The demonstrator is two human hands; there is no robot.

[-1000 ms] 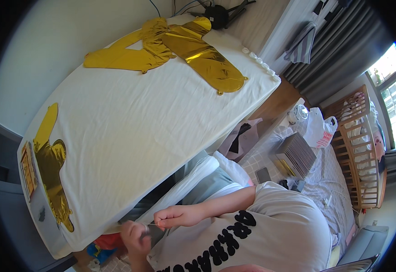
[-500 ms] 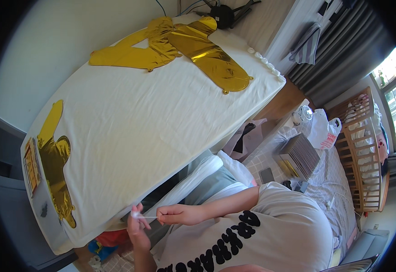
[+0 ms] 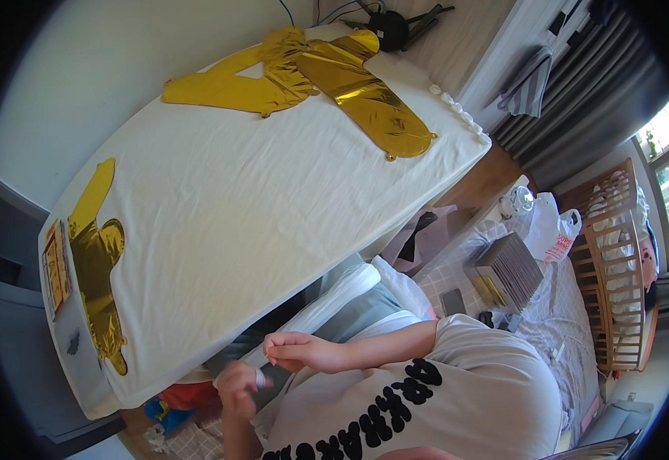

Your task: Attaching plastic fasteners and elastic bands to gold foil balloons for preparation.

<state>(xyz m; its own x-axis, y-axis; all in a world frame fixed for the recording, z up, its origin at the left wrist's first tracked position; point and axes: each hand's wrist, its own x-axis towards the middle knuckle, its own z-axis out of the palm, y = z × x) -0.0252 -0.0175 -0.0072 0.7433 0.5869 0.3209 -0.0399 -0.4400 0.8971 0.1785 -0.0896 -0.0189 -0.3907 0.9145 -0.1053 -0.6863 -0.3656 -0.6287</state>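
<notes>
Left hand point(image 3: 239, 386): blurred, grip uncertain; white strand point(image 3: 260, 377) at its fingers, off sheeted surface's point(image 3: 196, 253) near edge. Right hand point(image 3: 304, 353): fingers pinched, apparently on strand. Step judged: winding; next calls for tension. Gold foil point(image 3: 98, 264): left end.

A bare left hand point(image 3: 237, 389), blurred, has a white thread-like band point(image 3: 260, 377) at its fingers; a bare right hand point(image 3: 309, 353), thumb and fingertips drawn together, is just beside it. Both are near the edge of a white-cloth-covered worktop point(image 3: 235, 207). A large, flat, shiny gold foil shape point(image 3: 373, 107) lies at its far end, a smaller gold foil shape point(image 3: 97, 261) at the left. Right, a ribbed grey block point(image 3: 507, 270) sits near a white plastic bag point(image 3: 550, 230) and a slatted brown wooden cot point(image 3: 614, 268).
</notes>
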